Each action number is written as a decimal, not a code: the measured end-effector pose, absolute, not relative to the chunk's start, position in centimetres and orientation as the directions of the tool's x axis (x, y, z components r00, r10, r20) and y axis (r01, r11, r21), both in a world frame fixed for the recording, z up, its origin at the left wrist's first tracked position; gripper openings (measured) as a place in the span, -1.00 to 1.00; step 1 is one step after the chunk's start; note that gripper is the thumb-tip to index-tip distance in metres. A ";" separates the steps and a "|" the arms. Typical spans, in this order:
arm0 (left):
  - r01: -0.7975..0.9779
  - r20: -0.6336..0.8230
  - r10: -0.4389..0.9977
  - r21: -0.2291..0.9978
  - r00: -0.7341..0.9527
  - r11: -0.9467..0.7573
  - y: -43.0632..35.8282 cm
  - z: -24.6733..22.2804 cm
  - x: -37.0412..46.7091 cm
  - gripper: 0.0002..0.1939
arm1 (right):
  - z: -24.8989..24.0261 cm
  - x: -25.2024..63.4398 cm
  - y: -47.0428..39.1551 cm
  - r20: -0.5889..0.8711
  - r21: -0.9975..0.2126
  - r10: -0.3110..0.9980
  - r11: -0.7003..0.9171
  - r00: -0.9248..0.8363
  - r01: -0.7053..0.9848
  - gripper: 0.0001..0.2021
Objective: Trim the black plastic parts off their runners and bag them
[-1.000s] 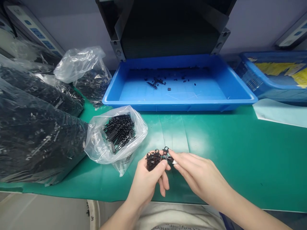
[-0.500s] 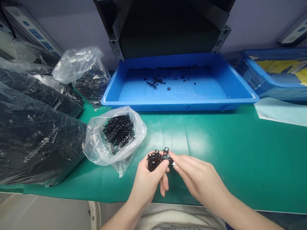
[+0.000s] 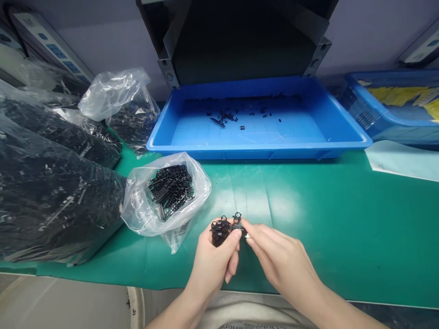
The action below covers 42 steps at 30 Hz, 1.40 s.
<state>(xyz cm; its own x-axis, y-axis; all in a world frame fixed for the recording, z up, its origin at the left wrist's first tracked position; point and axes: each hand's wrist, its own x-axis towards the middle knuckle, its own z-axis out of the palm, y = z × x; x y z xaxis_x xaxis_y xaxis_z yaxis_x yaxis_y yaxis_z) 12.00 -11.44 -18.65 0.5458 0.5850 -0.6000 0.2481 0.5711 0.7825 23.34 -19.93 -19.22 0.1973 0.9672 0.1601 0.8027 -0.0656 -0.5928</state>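
My left hand [image 3: 214,260] is closed around a bunch of small black plastic parts [image 3: 220,230] with ring-shaped ends. One black ringed part [image 3: 237,219] stands apart from the bunch, pinched at my left thumb tip. The fingertips of my right hand [image 3: 281,253] meet it from the right, thumb and index finger closed together. A small white bit shows at those fingertips; I cannot make out what it is. Left of my hands sits an open clear plastic bag [image 3: 137,201] holding many black plastic parts [image 3: 171,189].
A blue tray [image 3: 257,153] with scattered black bits stands at the back, beneath a dark chute [image 3: 240,45]. Large filled bags [image 3: 61,196] crowd the left side of the green mat [image 3: 343,219]. A blue basket [image 3: 384,114] and a pale sheet [image 3: 404,160] are at the right.
The view has shifted very slightly. My left fingers beneath the bunch have curled in a little. Both hands stay at the same spot with the black parts.
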 end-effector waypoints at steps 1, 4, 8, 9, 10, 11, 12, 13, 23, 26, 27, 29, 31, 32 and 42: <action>0.247 -0.600 0.584 0.782 0.547 0.572 -11.5 -18.8 12.0 -0.68 | -19.3 23.2 -19.9 0.165 -0.583 0.964 -0.075 0.208 0.809 -0.66; 0.229 -0.608 0.591 0.774 0.530 0.591 -11.7 -18.8 12.0 -0.68 | -19.4 23.1 -19.9 0.177 -0.562 0.956 -0.096 0.233 0.822 -0.65; 0.200 -0.615 0.593 0.763 0.520 0.615 -11.8 -18.4 12.1 -0.70 | -19.6 23.3 -20.0 0.176 -0.588 0.959 -0.078 0.222 0.805 -0.66; 0.196 -0.613 0.591 0.762 0.524 0.617 -11.7 -18.4 12.1 -0.71 | -19.6 23.5 -20.0 0.170 -0.601 0.961 -0.074 0.219 0.796 -0.66; 0.193 -0.612 0.587 0.761 0.530 0.619 -11.7 -18.4 12.0 -0.71 | -19.5 23.7 -20.0 0.161 -0.613 0.963 -0.074 0.215 0.786 -0.66; 0.186 -0.608 0.585 0.761 0.536 0.621 -11.7 -18.5 12.0 -0.71 | -19.5 23.9 -20.0 0.144 -0.627 0.968 -0.072 0.206 0.776 -0.65; 0.179 -0.606 0.584 0.761 0.541 0.623 -11.7 -18.6 12.0 -0.71 | -19.4 24.0 -20.0 0.124 -0.641 0.973 -0.070 0.193 0.765 -0.65; 0.174 -0.604 0.583 0.761 0.543 0.625 -11.7 -18.7 11.9 -0.70 | -19.3 24.2 -19.9 0.106 -0.654 0.978 -0.066 0.178 0.754 -0.65; 0.207 -0.603 0.603 0.776 0.523 0.596 -11.9 -19.1 11.6 -0.71 | -18.5 24.4 -19.8 0.028 -0.648 0.992 -0.075 0.122 0.758 -0.64; 0.203 -0.598 0.616 0.781 0.512 0.590 -12.0 -19.3 11.6 -0.71 | -18.6 24.0 -19.9 0.051 -0.607 0.988 -0.086 0.146 0.790 -0.64; 0.195 -0.596 0.621 0.783 0.509 0.591 -12.0 -19.4 11.7 -0.73 | -18.7 23.9 -19.9 0.068 -0.593 0.986 -0.084 0.153 0.801 -0.64; 0.167 -0.589 0.635 0.785 0.499 0.597 -12.0 -19.6 11.8 -0.76 | -18.9 23.5 -19.9 0.111 -0.560 0.980 -0.076 0.166 0.825 -0.64; 0.127 -0.585 0.650 0.783 0.486 0.609 -12.0 -19.7 11.9 -0.77 | -19.1 23.2 -20.0 0.160 -0.509 0.972 -0.066 0.170 0.858 -0.64; 0.107 -0.585 0.652 0.778 0.483 0.619 -12.0 -19.8 12.0 -0.76 | -19.3 23.1 -20.0 0.191 -0.478 0.967 -0.058 0.168 0.877 -0.64; 0.250 -0.466 0.787 0.884 0.403 0.396 -11.1 -18.0 10.3 -0.72 | -20.0 25.0 -20.5 0.395 -0.324 0.911 0.016 0.120 0.946 -0.68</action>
